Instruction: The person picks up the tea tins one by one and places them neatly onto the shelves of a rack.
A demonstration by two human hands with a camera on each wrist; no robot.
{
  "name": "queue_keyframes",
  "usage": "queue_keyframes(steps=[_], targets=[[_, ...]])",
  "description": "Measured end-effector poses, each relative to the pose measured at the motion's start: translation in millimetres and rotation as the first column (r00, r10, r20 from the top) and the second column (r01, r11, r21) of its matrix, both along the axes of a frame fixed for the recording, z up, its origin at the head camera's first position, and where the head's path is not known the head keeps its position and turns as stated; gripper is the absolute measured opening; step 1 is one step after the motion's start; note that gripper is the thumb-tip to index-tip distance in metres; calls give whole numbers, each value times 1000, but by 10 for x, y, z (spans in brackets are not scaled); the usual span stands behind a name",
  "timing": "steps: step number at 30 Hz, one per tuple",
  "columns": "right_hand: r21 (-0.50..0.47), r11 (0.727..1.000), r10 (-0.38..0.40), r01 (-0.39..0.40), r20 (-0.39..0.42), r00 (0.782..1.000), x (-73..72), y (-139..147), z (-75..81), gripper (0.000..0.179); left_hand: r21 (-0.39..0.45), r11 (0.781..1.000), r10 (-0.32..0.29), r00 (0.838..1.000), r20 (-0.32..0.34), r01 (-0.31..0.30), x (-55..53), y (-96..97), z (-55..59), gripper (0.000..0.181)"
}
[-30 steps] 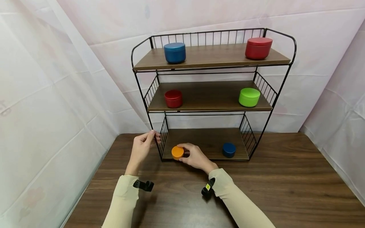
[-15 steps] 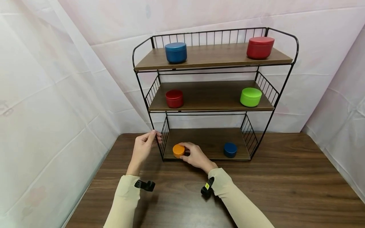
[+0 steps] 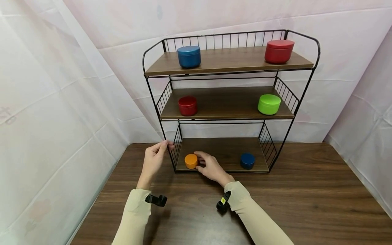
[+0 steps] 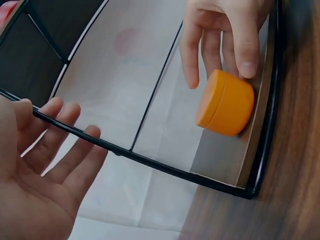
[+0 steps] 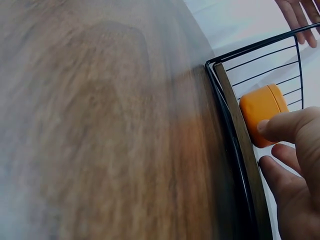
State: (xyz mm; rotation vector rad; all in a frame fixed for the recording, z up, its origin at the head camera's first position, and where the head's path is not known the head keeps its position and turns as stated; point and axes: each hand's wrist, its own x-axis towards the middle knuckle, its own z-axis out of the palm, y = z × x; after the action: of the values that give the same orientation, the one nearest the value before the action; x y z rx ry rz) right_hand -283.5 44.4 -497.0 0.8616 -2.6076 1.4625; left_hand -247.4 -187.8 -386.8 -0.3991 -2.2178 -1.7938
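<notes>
A round orange tin (image 3: 191, 161) with a lid sits at the front left of the bottom board of a three-tier wire-and-wood shelf rack (image 3: 226, 102). My right hand (image 3: 211, 167) is just to the tin's right, thumb and fingers spread around that side. In the right wrist view the thumb (image 5: 280, 127) overlaps the orange tin (image 5: 262, 112); whether it touches is hard to tell. My left hand (image 3: 154, 158) holds the rack's left front post, thumb on one side and fingers behind it, as the left wrist view shows the post (image 4: 165, 167).
A small dark blue tin (image 3: 247, 161) stands at the bottom board's right. On the middle board are a dark red tin (image 3: 188, 106) and a green tin (image 3: 269, 104). Up top stand a blue tin (image 3: 189, 56) and a red tin (image 3: 279, 51). The rack stands on a wooden table (image 3: 321, 190).
My right fingers have loosened from the orange tin and shifted slightly right of it. The tin stays at the board's front left. My left hand keeps its place on the post.
</notes>
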Motion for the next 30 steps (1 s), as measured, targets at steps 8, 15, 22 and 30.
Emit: queue_keyframes(steps=[8, 15, 22, 30], targets=[[-45, 998, -48, 47, -29, 998, 119, 175, 9, 59, -168, 982, 78, 996, -45, -84, 102, -62, -55, 37], [-47, 997, -62, 59, -48, 997, 255, 356, 78, 61, -278, 959, 69, 997, 42, -55, 77, -192, -296, 52], [-14, 993, -118, 118, -54, 992, 376, 572, 121, 63, -350, 935, 73, 997, 21, -61, 3, -318, -542, 58], [2, 988, -153, 153, -43, 987, 590, 817, 182, 62, -465, 883, 107, 993, 54, -70, 115, -446, -583, 64]])
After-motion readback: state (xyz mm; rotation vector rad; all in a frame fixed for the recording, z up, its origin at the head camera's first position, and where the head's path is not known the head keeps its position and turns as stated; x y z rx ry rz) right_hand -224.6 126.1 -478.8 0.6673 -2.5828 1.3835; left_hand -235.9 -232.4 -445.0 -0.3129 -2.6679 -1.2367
